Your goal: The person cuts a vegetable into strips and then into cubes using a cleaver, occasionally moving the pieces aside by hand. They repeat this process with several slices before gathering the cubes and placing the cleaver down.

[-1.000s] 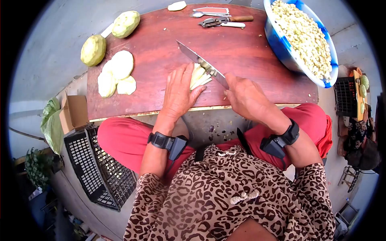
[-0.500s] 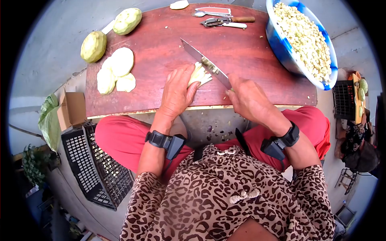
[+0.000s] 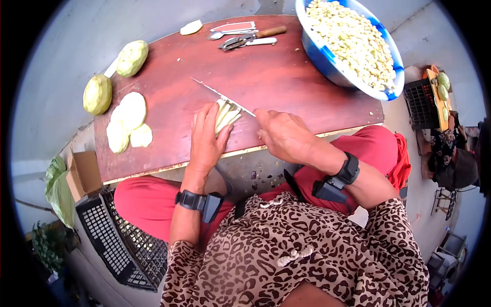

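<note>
My right hand (image 3: 287,135) is closed around the handle of a long kitchen knife (image 3: 221,95), whose blade appears nearly edge-on. The blade lies across the far end of a bunch of pale green-white vegetable strips (image 3: 228,115) on the red wooden table (image 3: 169,110). From the left, my left hand (image 3: 204,134) presses on the strips, fingers over them and thumb along their near side. Several pale round slices (image 3: 133,110) lie overlapped at the table's left. Two peeled green vegetables (image 3: 132,58) rest at its far left edge.
A blue-and-white basin (image 3: 327,60) heaped with diced pieces (image 3: 353,43) stands at the far right. Near the back edge lie a spoon (image 3: 217,35), peelers (image 3: 240,41) and a pale offcut (image 3: 191,27). Black crates (image 3: 110,240) stand at the lower left. Another person (image 3: 455,163) sits far right.
The knife blade has turned from showing its broad side, with cut bits on it, to nearly edge-on at the strips. My view has shifted, so the table appears lower and further left.
</note>
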Motion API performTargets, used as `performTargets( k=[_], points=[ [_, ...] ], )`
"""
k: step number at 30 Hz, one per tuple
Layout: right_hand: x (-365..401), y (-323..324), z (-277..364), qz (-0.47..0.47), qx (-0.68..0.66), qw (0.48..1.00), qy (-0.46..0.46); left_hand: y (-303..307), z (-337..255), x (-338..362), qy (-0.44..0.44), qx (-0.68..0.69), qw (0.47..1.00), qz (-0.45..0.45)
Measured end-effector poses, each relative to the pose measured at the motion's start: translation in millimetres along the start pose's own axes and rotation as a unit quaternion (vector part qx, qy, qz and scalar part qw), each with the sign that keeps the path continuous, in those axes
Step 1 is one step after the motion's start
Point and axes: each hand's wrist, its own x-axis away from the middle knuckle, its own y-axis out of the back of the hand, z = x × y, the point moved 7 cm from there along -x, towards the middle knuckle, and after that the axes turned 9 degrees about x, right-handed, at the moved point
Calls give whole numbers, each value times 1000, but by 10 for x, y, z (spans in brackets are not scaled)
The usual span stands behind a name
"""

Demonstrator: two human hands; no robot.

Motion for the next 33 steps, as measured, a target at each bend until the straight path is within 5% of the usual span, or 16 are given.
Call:
performTargets(
  k=[33],
  points=[
    [-12, -38, 51, 19, 19, 1000, -4, -122, -107, 54, -10, -113, 993, -38]
  ],
)
